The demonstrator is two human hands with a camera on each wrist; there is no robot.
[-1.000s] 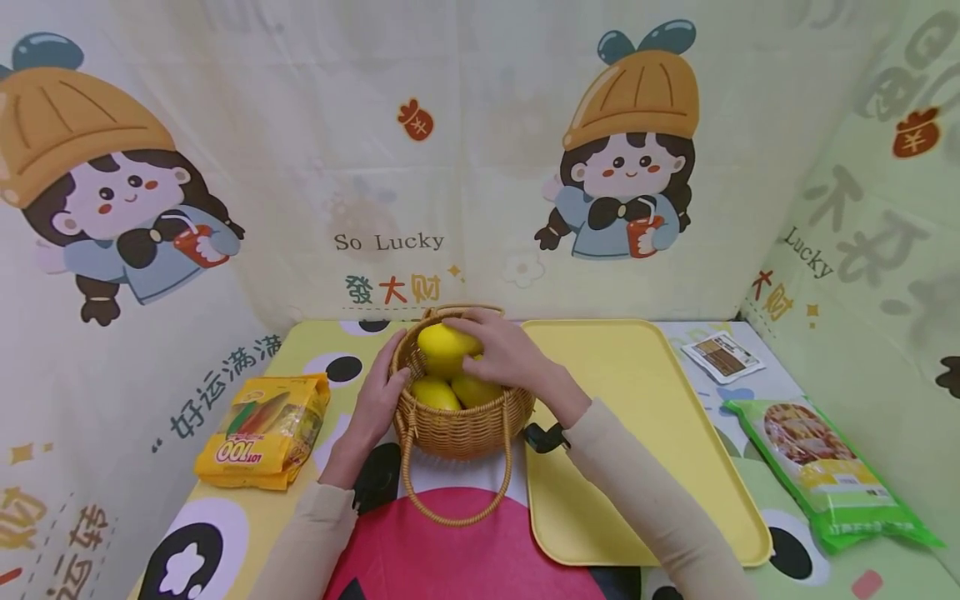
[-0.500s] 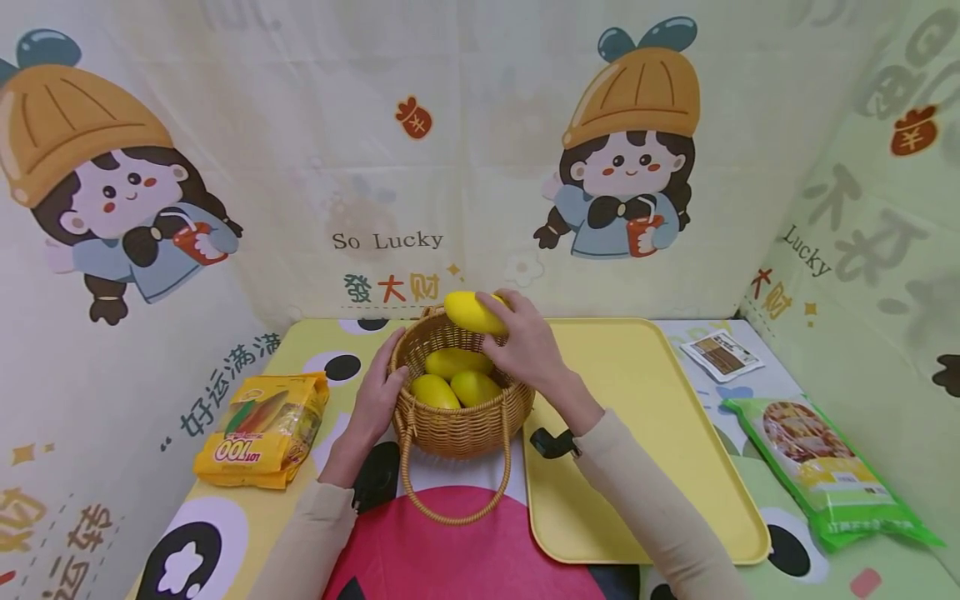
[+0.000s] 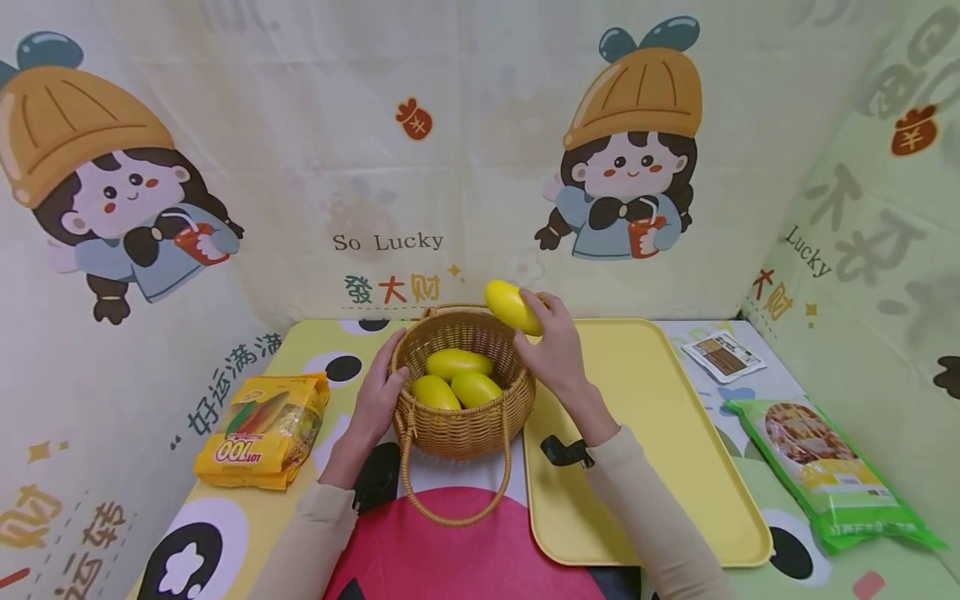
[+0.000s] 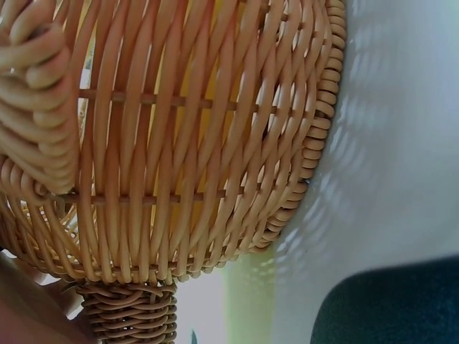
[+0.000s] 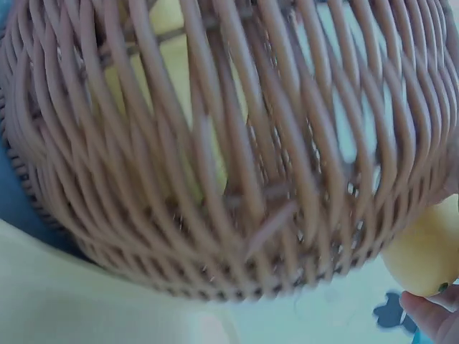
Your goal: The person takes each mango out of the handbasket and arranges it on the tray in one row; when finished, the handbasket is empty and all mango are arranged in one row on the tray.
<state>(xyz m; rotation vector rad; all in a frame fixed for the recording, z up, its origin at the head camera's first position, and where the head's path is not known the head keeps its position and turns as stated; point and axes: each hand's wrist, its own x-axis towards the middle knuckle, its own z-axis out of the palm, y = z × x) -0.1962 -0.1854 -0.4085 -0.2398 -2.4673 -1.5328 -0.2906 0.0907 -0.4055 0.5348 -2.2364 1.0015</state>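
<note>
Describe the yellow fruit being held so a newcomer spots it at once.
Find the wicker basket left of the yellow tray. By its far right rim, the right hand grips a yellow fruit. Three similar fruits lie inside; only this one is held up.

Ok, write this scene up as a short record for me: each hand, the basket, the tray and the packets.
Left hand: the left hand grips the left rim of the wicker basket
Right hand: the right hand holds a raised yellow fruit above the basket's right rim
Basket contents: three yellow fruits visible
Tray: yellow tray, right of the basket
Packets: orange packet left of the basket; green packet and white sachet right of the tray
</note>
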